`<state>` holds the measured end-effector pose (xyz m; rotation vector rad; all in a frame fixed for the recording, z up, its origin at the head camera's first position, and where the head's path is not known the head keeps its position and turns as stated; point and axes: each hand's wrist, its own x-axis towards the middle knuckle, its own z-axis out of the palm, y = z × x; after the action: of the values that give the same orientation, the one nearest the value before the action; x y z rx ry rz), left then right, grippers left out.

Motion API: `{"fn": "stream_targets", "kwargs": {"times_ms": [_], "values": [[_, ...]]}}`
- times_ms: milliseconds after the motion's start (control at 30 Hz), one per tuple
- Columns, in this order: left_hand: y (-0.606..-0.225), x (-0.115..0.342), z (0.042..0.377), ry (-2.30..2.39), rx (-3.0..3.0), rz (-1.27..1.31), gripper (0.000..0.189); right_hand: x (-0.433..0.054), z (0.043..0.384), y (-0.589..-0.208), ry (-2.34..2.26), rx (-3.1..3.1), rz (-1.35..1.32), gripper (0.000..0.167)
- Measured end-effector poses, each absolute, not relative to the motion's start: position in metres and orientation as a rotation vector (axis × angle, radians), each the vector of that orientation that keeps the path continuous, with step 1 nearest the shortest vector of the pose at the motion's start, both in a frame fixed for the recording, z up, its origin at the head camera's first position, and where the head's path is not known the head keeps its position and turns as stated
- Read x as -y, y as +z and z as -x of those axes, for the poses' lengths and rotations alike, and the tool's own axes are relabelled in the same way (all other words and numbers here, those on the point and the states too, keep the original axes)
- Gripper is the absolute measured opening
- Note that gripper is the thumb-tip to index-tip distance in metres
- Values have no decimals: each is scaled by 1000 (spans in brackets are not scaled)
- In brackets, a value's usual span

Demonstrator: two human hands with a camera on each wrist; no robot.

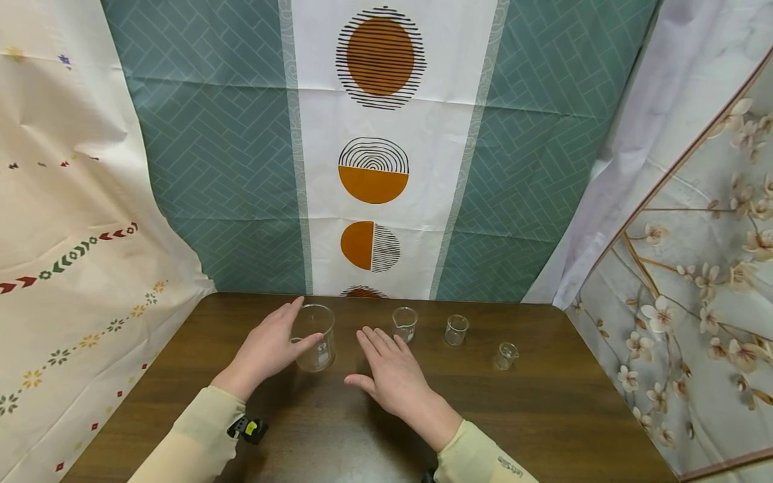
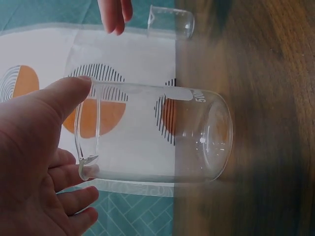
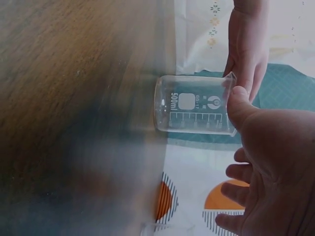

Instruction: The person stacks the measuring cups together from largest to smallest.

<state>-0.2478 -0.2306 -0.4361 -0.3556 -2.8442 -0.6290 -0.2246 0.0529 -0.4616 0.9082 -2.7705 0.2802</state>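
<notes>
A large clear glass beaker (image 1: 317,345), marked 500ml in the right wrist view, stands upright on the brown table. My left hand (image 1: 268,345) is at its left side by the rim, thumb and fingers spread apart. In the left wrist view the thumb tip overlaps the rim of the beaker (image 2: 147,132), and a fingertip lies near the spout; whether they touch the glass I cannot tell. To the right of that beaker my right hand (image 1: 395,379) hovers with straight fingers and holds nothing. Just beyond its fingertips stands a smaller beaker (image 1: 405,323).
Two still smaller beakers, one (image 1: 456,330) and the smallest (image 1: 506,355), stand farther right on the wooden table (image 1: 543,416). A patterned cloth (image 1: 380,121) hangs at the table's back edge. More cloths hang along the left and right sides.
</notes>
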Motion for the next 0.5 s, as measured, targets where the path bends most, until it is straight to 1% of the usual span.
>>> {"fn": "stream_targets", "kwargs": {"times_ms": [500], "values": [[-437, 217, 238, -602, 2829, 368, 95, -59, 221, -461, 315, 2729, -959, 85]]}}
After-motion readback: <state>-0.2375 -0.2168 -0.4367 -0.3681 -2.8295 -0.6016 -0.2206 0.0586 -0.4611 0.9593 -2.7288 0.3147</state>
